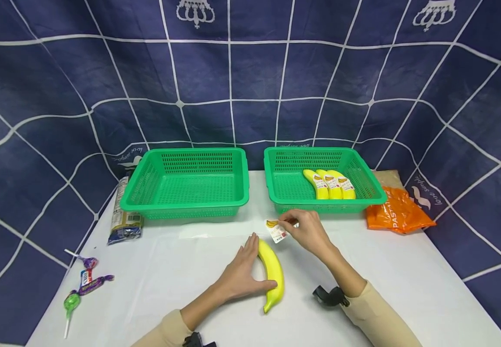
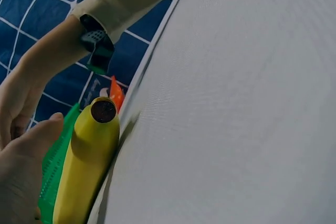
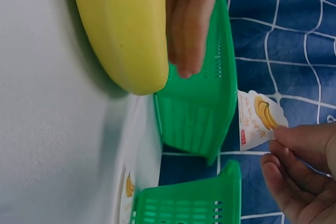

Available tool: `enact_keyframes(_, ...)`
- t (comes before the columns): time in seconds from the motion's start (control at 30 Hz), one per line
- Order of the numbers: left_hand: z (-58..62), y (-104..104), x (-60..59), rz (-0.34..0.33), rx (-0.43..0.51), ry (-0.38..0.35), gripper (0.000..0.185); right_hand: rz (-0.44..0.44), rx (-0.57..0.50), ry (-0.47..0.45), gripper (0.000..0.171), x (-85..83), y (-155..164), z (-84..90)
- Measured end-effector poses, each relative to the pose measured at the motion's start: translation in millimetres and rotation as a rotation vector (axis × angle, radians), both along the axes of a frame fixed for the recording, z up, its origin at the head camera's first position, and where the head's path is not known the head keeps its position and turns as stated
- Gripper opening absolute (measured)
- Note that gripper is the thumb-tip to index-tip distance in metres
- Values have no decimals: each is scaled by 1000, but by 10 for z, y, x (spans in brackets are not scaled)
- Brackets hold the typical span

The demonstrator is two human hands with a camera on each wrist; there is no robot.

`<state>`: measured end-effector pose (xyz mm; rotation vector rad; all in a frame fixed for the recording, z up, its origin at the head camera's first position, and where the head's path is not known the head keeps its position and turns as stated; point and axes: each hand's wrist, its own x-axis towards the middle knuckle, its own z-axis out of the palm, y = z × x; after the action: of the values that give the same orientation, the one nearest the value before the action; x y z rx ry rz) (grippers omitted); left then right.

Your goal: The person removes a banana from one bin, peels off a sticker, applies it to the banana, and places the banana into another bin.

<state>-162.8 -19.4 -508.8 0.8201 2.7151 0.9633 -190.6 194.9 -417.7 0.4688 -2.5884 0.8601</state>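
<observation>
A bare yellow banana (image 1: 273,273) lies on the white table (image 1: 406,289), also in the left wrist view (image 2: 86,166) and the right wrist view (image 3: 123,24). My left hand (image 1: 248,266) rests against its left side with straight fingers (image 3: 189,19), the thumb touching its lower part. My right hand (image 1: 297,226) hovers just above the banana's far end and pinches a small banana sticker (image 1: 276,232) (image 3: 257,119) by its edge. Three stickered bananas (image 1: 330,184) lie in the right green basket (image 1: 276,178).
The left green basket (image 1: 137,185) holds nothing. A white paper strip (image 1: 215,231) lies in front of it. An orange pasta bag (image 1: 398,212) sits at the right, a printed packet (image 1: 123,219) at the left, and lollipops and candies (image 1: 83,282) near the table's left edge.
</observation>
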Motion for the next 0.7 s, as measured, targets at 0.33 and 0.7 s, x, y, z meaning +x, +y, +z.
enact_keyframes(0.33, -87, -13, -6, -32, -32, 57, 122, 18, -38, -6, 6, 148, -47, 56)
enact_keyframes(0.7, -88, -19, -7, -36, -59, 70, 120, 30, -84, -39, 5, 265, -86, 40)
